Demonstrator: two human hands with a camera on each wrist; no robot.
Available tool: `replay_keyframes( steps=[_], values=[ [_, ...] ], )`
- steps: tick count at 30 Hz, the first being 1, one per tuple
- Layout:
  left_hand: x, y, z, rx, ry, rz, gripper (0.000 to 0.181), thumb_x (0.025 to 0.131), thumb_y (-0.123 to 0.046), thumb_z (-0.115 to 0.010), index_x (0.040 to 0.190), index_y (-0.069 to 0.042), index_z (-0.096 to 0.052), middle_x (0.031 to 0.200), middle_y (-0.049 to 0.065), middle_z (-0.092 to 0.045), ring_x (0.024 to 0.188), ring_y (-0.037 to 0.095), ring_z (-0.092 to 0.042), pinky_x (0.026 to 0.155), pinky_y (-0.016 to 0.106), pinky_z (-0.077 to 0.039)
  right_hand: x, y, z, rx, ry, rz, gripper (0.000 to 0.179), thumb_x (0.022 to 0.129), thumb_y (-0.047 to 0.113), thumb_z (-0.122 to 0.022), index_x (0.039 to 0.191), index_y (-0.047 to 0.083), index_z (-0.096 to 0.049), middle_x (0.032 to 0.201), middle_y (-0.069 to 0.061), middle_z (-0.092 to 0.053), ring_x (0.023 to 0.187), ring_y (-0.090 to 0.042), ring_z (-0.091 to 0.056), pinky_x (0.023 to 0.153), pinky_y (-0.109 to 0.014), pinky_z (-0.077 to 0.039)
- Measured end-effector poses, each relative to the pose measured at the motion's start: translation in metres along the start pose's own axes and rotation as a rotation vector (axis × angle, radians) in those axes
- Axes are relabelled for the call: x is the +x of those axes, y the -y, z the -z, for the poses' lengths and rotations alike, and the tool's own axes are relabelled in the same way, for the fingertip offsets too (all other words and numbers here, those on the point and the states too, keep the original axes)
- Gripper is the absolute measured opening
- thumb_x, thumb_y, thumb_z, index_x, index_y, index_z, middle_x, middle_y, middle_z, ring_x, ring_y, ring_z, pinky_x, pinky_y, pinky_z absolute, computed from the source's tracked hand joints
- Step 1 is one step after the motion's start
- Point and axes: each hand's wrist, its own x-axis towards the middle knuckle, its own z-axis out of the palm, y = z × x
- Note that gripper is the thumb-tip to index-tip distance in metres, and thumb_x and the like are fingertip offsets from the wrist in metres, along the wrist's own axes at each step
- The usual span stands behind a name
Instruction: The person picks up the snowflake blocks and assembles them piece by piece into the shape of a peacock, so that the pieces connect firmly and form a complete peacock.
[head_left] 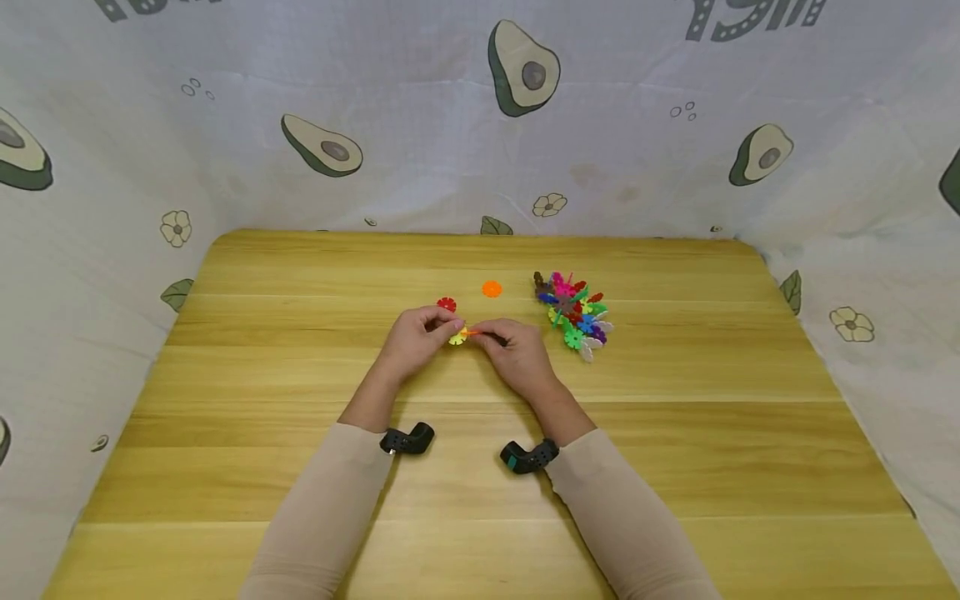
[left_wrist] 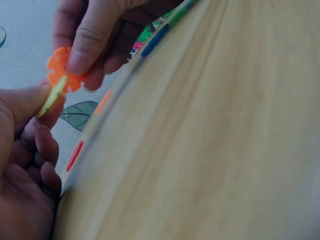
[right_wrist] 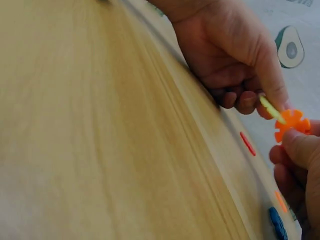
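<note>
Between thumb and fingers my left hand point(head_left: 417, 340) pinches a yellow notched disc point(head_left: 457, 338), a snowflake-shaped building piece. My right hand point(head_left: 519, 353) pinches an orange notched disc point(left_wrist: 59, 70) of the same kind. In both wrist views the two discs meet crosswise at their edges, the yellow one point(right_wrist: 270, 108) seen edge-on and the orange one showing its flat face. The hands are close together above the table. A loose red disc point(head_left: 446, 304) lies just beyond the left hand, and another orange disc point(head_left: 492, 288) lies farther back.
A pile of many-coloured notched discs point(head_left: 573, 312) sits to the right of the hands on the wooden table point(head_left: 315, 375). Behind the table hangs a white cloth point(head_left: 420, 167) with avocado prints. Each wrist wears a black strap point(head_left: 407, 439).
</note>
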Motion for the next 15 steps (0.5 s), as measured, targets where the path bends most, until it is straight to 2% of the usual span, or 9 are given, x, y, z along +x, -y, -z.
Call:
replay_keyframes(
  steps=[2,4,7,11,13,15],
  values=[
    [0.001,0.001,-0.003,-0.028,-0.024,-0.003,0.023,0.098,-0.032,-0.07,0.106,-0.012,-0.077,0.096,0.006,-0.072,0.084,0.018,-0.059,0.07,0.027,-0.049,0.0,0.001,0.002,-0.006,-0.01,-0.048,0.016,0.091,0.013,-0.077,0.105,0.006,-0.079,0.104,-0.011,-0.079,0.097,-0.026,-0.076,0.084,-0.04,-0.062],
    [0.002,0.001,-0.005,-0.096,-0.054,0.008,0.024,0.098,-0.033,-0.071,0.107,-0.011,-0.075,0.093,0.005,-0.071,0.081,0.018,-0.061,0.069,0.026,-0.05,0.001,0.0,0.005,-0.052,-0.019,-0.11,0.023,0.093,0.017,-0.076,0.113,0.005,-0.076,0.107,-0.012,-0.077,0.095,-0.026,-0.075,0.082,-0.04,-0.062],
    [0.004,0.002,-0.005,-0.243,-0.092,0.023,0.023,0.098,-0.027,-0.07,0.109,-0.007,-0.071,0.092,0.004,-0.069,0.075,0.016,-0.067,0.07,0.023,-0.056,0.003,-0.001,0.014,-0.214,0.015,-0.207,0.028,0.095,0.026,-0.074,0.116,0.008,-0.073,0.11,-0.011,-0.072,0.092,-0.025,-0.069,0.082,-0.04,-0.06],
    [0.005,0.001,-0.002,-0.443,-0.114,0.039,0.019,0.1,-0.014,-0.067,0.111,0.0,-0.061,0.095,0.005,-0.063,0.075,0.015,-0.072,0.076,0.025,-0.062,0.005,0.002,0.029,-0.433,0.195,-0.305,0.033,0.092,0.035,-0.071,0.114,0.011,-0.071,0.109,-0.01,-0.064,0.095,-0.027,-0.062,0.084,-0.044,-0.055],
    [0.004,0.001,-0.001,-0.479,-0.113,0.042,0.016,0.1,-0.01,-0.064,0.112,-0.001,-0.057,0.094,0.005,-0.061,0.077,0.014,-0.074,0.075,0.024,-0.061,0.006,0.007,0.034,-0.467,0.309,-0.35,0.036,0.091,0.035,-0.07,0.117,0.01,-0.07,0.111,-0.01,-0.063,0.099,-0.028,-0.062,0.088,-0.045,-0.055],
    [0.004,0.001,0.0,-0.473,-0.11,0.043,0.015,0.101,-0.01,-0.063,0.112,-0.003,-0.055,0.094,0.005,-0.059,0.08,0.015,-0.076,0.07,0.021,-0.057,0.009,0.012,0.038,-0.468,0.391,-0.361,0.036,0.092,0.033,-0.07,0.119,0.008,-0.069,0.112,-0.011,-0.065,0.103,-0.028,-0.062,0.09,-0.045,-0.054]
  ],
)
